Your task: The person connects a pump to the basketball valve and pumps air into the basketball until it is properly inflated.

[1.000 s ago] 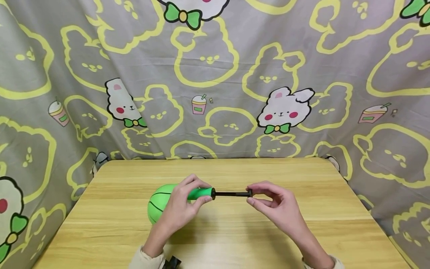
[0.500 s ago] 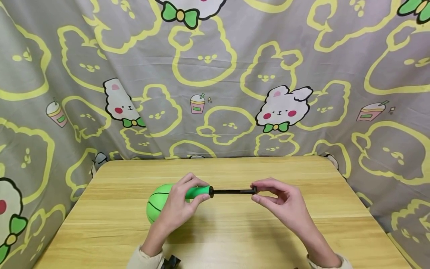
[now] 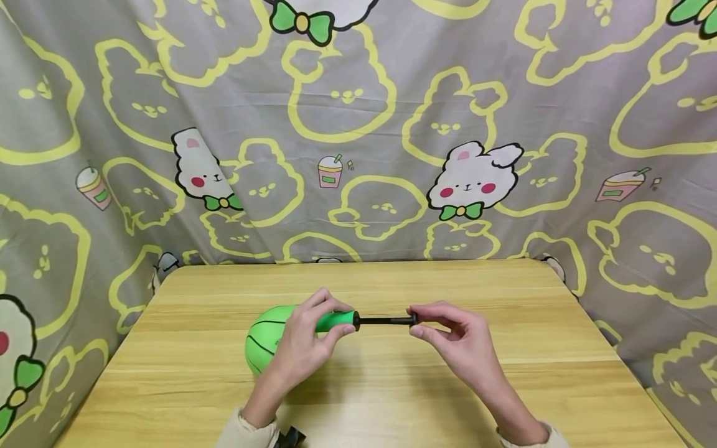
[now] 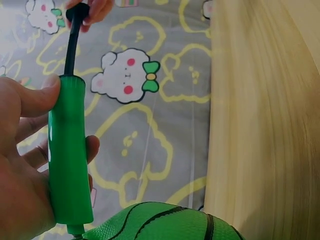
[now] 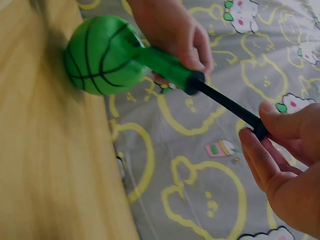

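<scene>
My left hand (image 3: pixel 305 339) grips the green barrel of a small hand pump (image 4: pixel 70 155), its fingers wrapped round it. The pump lies level, and its black rod (image 3: pixel 385 321) is partly pulled out to the right. With thumb and fingertips my right hand (image 3: pixel 462 336) pinches the black end knob (image 5: pixel 260 129) of that rod. A green ball (image 5: pixel 102 55) with black basketball lines sits at the pump's left end. In the left wrist view the pump's narrow tip meets the ball. Part of the ball is hidden behind my left hand in the head view.
A wooden table (image 3: pixel 426 398) with rounded far corners lies below my hands. Behind it and at both sides hangs a grey curtain (image 3: pixel 370 130) printed with rabbits and yellow outlines. A small black object (image 3: pixel 290 437) shows beside my left sleeve.
My right hand first drew the rod a little farther out to the right, then pushed it back left, so less of the rod shows now. The left hand and ball stayed nearly still.
</scene>
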A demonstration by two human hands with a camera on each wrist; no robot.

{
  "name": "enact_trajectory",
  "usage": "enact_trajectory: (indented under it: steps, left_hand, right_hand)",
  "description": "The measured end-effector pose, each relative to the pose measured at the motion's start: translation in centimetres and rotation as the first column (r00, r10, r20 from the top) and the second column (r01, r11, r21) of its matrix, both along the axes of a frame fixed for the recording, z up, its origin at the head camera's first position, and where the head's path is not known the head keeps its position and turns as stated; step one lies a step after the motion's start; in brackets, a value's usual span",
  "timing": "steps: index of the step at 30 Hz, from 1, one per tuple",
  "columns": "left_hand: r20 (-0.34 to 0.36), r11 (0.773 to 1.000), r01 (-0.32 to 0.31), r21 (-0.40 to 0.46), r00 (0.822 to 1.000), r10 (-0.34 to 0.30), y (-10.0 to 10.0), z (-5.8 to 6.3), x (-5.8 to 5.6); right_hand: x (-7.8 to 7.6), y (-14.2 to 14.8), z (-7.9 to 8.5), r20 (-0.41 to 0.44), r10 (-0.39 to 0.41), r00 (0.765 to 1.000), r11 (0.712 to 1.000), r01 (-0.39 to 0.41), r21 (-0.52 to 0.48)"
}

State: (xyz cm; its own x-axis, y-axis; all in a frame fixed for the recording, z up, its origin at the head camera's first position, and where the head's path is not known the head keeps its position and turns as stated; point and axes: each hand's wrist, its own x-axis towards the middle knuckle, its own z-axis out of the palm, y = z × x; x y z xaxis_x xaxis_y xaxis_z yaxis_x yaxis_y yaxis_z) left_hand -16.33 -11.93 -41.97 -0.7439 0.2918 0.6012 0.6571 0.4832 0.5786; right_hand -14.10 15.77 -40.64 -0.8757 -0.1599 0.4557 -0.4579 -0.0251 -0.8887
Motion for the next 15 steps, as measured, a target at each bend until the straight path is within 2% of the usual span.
enact_trajectory:
  steps: [6,15]
  left_hand:
    - [-0.013,1.000,-0.007,-0.018,1.000,0.007,0.2,0.1,0.2]
    - [-0.017,0.999,0.006,-0.037,1.000,-0.006,0.9,0.2,0.5]
  right_hand:
    - [0.1,-1.5,-0.8,0.027,-0.032,0.999,0.999,0.033,-0.016]
    - [0.5,-2.9,-1.6,0.036,-0.027,0.999,0.999,0.029,-0.046]
